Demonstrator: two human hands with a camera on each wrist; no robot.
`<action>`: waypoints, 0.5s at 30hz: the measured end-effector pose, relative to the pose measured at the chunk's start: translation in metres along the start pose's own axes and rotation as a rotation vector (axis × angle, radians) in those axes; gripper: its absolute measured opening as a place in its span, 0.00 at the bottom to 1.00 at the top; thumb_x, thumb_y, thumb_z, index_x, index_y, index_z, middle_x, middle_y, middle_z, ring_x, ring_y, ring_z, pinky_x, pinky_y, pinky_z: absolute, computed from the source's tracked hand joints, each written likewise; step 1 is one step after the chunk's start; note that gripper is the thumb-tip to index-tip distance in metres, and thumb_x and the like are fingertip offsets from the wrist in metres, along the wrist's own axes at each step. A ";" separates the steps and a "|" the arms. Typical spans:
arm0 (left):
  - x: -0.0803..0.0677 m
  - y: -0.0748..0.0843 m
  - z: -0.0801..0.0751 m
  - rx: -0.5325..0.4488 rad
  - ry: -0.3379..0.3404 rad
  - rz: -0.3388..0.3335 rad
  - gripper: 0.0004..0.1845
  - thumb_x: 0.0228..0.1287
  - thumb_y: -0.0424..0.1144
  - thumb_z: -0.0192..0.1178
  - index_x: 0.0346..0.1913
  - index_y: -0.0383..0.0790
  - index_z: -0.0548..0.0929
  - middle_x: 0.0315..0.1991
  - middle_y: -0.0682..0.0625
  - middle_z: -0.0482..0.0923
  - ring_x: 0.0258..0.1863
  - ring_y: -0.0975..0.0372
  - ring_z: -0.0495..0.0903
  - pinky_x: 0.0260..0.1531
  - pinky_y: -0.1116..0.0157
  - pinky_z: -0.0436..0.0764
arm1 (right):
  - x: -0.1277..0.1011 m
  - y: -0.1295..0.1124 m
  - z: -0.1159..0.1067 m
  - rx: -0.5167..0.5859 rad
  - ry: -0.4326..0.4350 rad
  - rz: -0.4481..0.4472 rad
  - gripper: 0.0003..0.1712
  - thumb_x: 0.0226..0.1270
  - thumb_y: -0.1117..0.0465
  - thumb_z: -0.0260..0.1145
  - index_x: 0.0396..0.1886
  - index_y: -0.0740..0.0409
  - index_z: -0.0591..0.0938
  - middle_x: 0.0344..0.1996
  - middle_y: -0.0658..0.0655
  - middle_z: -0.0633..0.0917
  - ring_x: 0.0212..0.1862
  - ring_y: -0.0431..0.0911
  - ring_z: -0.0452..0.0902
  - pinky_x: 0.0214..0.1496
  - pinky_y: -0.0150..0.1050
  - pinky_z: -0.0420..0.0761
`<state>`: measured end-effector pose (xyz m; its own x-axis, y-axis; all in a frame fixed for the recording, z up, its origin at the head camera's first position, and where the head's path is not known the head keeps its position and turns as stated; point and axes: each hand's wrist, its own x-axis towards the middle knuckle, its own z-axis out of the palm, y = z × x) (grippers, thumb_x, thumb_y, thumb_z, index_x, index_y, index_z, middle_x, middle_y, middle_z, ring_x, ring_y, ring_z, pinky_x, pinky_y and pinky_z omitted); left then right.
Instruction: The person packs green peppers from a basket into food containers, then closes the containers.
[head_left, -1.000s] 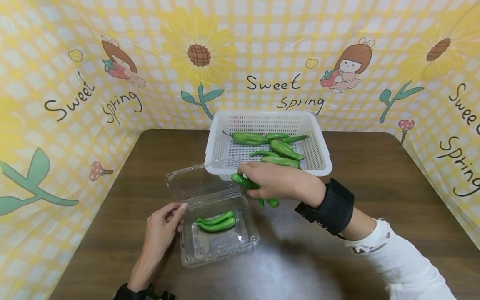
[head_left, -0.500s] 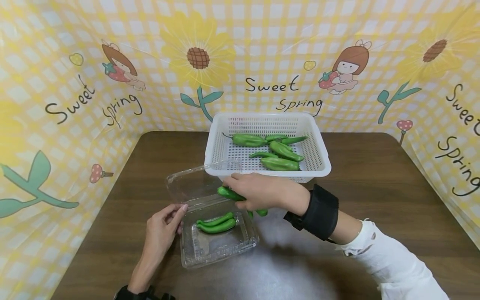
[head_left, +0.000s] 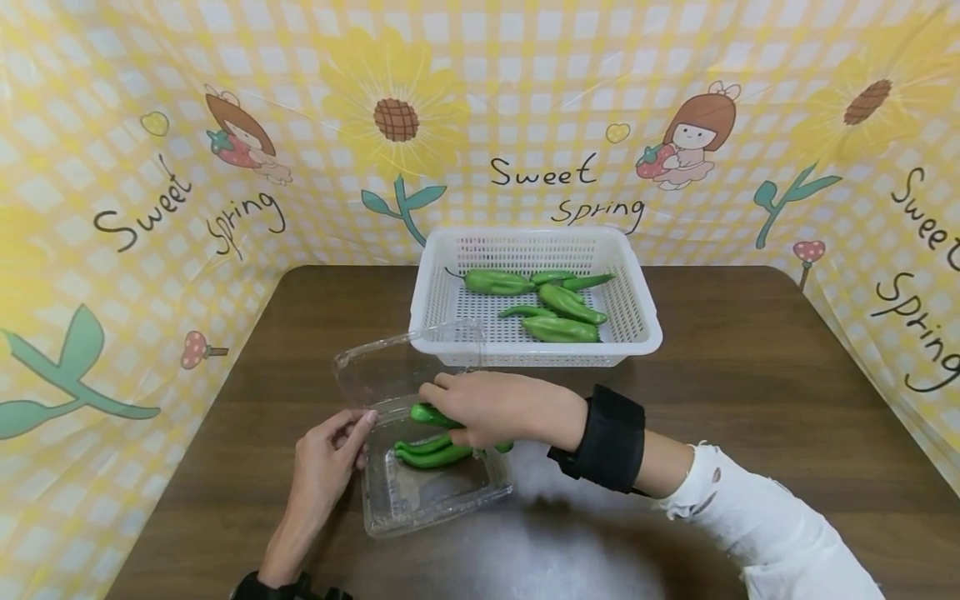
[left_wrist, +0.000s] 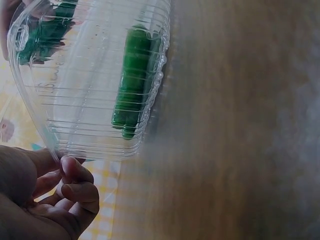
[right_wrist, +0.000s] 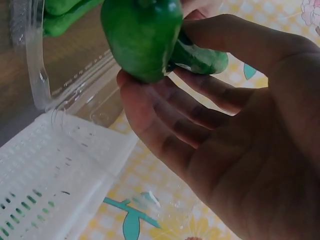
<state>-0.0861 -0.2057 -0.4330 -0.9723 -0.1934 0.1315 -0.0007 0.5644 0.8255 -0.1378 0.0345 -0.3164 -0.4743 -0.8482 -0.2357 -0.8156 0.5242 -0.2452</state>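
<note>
A clear plastic clamshell box point(head_left: 420, 508) lies with its lid point(head_left: 367, 371) raised on the table. Thumb and fingers of my left hand point(head_left: 330, 454) pinch its left rim near the hinge, as the left wrist view also shows. Two slim green peppers point(head_left: 431, 454) lie side by side inside. Over the box's right back part, my right hand point(head_left: 487, 408) grips green peppers from above. In the right wrist view a thick pepper point(right_wrist: 142, 37) sits between thumb and fingertips, with another pepper point(right_wrist: 202, 57) behind it. My hand hides much of them in the head view.
Behind the box stands a white perforated basket point(head_left: 645, 325) holding several green peppers point(head_left: 562, 327). The raised lid overlaps the basket's front left corner in the head view. A yellow checked cloth point(head_left: 525, 108) hangs behind and beside the brown wooden table point(head_left: 735, 350).
My right hand has moved left and toward me with the peppers, from the basket's front edge to over the box. My left hand stays at the rim.
</note>
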 end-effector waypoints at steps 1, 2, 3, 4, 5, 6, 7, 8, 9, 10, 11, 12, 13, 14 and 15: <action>0.000 0.000 0.000 0.000 0.001 0.001 0.14 0.71 0.48 0.60 0.37 0.40 0.86 0.18 0.47 0.77 0.15 0.65 0.75 0.15 0.71 0.72 | 0.002 -0.001 0.001 -0.011 -0.005 -0.003 0.22 0.73 0.56 0.63 0.62 0.54 0.69 0.44 0.52 0.75 0.38 0.41 0.72 0.40 0.33 0.73; 0.000 0.000 0.001 -0.001 0.003 0.003 0.14 0.71 0.48 0.60 0.37 0.40 0.86 0.18 0.47 0.77 0.15 0.65 0.75 0.15 0.71 0.72 | 0.003 -0.002 0.003 -0.022 -0.009 -0.007 0.22 0.73 0.56 0.63 0.62 0.54 0.69 0.46 0.52 0.76 0.39 0.41 0.72 0.41 0.33 0.74; 0.000 0.000 0.001 0.001 0.005 0.005 0.14 0.71 0.47 0.60 0.37 0.40 0.86 0.18 0.47 0.77 0.14 0.65 0.75 0.15 0.72 0.71 | 0.005 -0.004 0.004 -0.031 -0.014 -0.009 0.23 0.73 0.56 0.63 0.62 0.54 0.69 0.47 0.52 0.76 0.40 0.40 0.72 0.41 0.33 0.74; 0.000 0.000 0.001 0.002 0.007 0.007 0.13 0.71 0.47 0.60 0.37 0.40 0.87 0.18 0.48 0.77 0.14 0.65 0.75 0.15 0.71 0.71 | 0.006 -0.005 0.006 -0.037 -0.022 -0.011 0.23 0.73 0.56 0.63 0.63 0.53 0.69 0.48 0.52 0.76 0.40 0.40 0.72 0.41 0.33 0.74; 0.000 0.000 0.001 0.003 0.008 0.009 0.13 0.71 0.47 0.61 0.37 0.40 0.87 0.18 0.48 0.77 0.14 0.65 0.75 0.15 0.72 0.72 | 0.007 -0.007 0.007 -0.045 -0.031 -0.011 0.24 0.73 0.56 0.63 0.63 0.53 0.68 0.49 0.52 0.76 0.41 0.40 0.72 0.41 0.32 0.75; 0.000 0.000 0.001 0.004 0.009 0.011 0.13 0.71 0.46 0.61 0.37 0.40 0.87 0.18 0.48 0.77 0.14 0.65 0.75 0.15 0.71 0.72 | 0.009 -0.008 0.009 -0.049 -0.039 -0.012 0.24 0.73 0.56 0.63 0.63 0.53 0.68 0.50 0.53 0.76 0.41 0.40 0.72 0.42 0.33 0.75; 0.000 0.000 0.001 0.006 0.009 0.012 0.13 0.71 0.46 0.61 0.37 0.40 0.87 0.18 0.48 0.77 0.14 0.65 0.75 0.15 0.71 0.72 | 0.010 -0.009 0.011 -0.054 -0.045 -0.013 0.24 0.73 0.56 0.63 0.64 0.53 0.68 0.51 0.52 0.76 0.41 0.40 0.72 0.41 0.32 0.74; 0.000 0.000 0.001 0.008 0.008 0.012 0.13 0.71 0.47 0.61 0.37 0.40 0.87 0.18 0.48 0.77 0.14 0.65 0.75 0.15 0.71 0.72 | 0.011 -0.010 0.014 -0.064 -0.047 -0.015 0.23 0.73 0.56 0.63 0.63 0.52 0.68 0.51 0.52 0.76 0.41 0.40 0.71 0.41 0.32 0.74; 0.000 0.000 0.001 0.011 0.007 0.011 0.13 0.71 0.47 0.61 0.37 0.41 0.87 0.18 0.48 0.77 0.14 0.65 0.75 0.15 0.71 0.71 | 0.012 -0.011 0.015 -0.076 -0.046 -0.020 0.23 0.73 0.56 0.63 0.63 0.52 0.68 0.50 0.52 0.76 0.41 0.39 0.72 0.41 0.32 0.74; 0.000 0.000 0.001 0.013 0.006 0.011 0.13 0.71 0.47 0.60 0.37 0.41 0.87 0.18 0.48 0.77 0.14 0.65 0.75 0.15 0.71 0.71 | 0.013 -0.012 0.017 -0.090 -0.042 -0.026 0.23 0.72 0.56 0.63 0.63 0.52 0.68 0.50 0.51 0.76 0.41 0.39 0.72 0.41 0.32 0.74; 0.001 0.000 0.001 0.015 0.004 0.010 0.13 0.71 0.47 0.60 0.37 0.41 0.87 0.18 0.48 0.77 0.14 0.65 0.74 0.15 0.71 0.71 | 0.014 -0.013 0.019 -0.103 -0.038 -0.033 0.23 0.72 0.55 0.64 0.62 0.51 0.69 0.49 0.51 0.76 0.41 0.39 0.72 0.41 0.32 0.74; 0.001 0.000 0.001 0.018 0.004 0.009 0.13 0.71 0.47 0.60 0.37 0.41 0.87 0.18 0.48 0.77 0.14 0.65 0.74 0.15 0.71 0.71 | 0.015 -0.013 0.021 -0.113 -0.033 -0.040 0.23 0.72 0.55 0.64 0.62 0.51 0.69 0.49 0.50 0.76 0.41 0.39 0.73 0.41 0.32 0.75; 0.001 0.000 0.001 0.021 0.004 0.008 0.13 0.71 0.48 0.60 0.37 0.41 0.87 0.18 0.48 0.76 0.14 0.65 0.74 0.15 0.71 0.71 | 0.016 -0.014 0.022 -0.132 -0.027 -0.048 0.23 0.72 0.55 0.64 0.61 0.51 0.69 0.49 0.50 0.77 0.41 0.39 0.73 0.42 0.32 0.75; 0.001 0.000 0.001 0.022 0.004 0.008 0.13 0.71 0.48 0.60 0.37 0.41 0.87 0.18 0.48 0.76 0.14 0.65 0.74 0.15 0.72 0.71 | 0.017 -0.015 0.024 -0.146 -0.022 -0.055 0.23 0.71 0.54 0.65 0.61 0.51 0.69 0.48 0.50 0.77 0.41 0.39 0.74 0.42 0.31 0.76; 0.001 0.000 0.001 0.022 0.005 0.007 0.13 0.71 0.48 0.61 0.37 0.41 0.87 0.17 0.48 0.76 0.14 0.65 0.74 0.15 0.72 0.71 | 0.018 -0.015 0.026 -0.151 -0.020 -0.059 0.23 0.71 0.54 0.65 0.61 0.51 0.70 0.48 0.49 0.77 0.42 0.39 0.75 0.43 0.31 0.76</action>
<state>-0.0873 -0.2051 -0.4331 -0.9711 -0.1933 0.1401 0.0010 0.5836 0.8120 -0.1253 0.0130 -0.3410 -0.4189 -0.8746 -0.2441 -0.8830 0.4551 -0.1152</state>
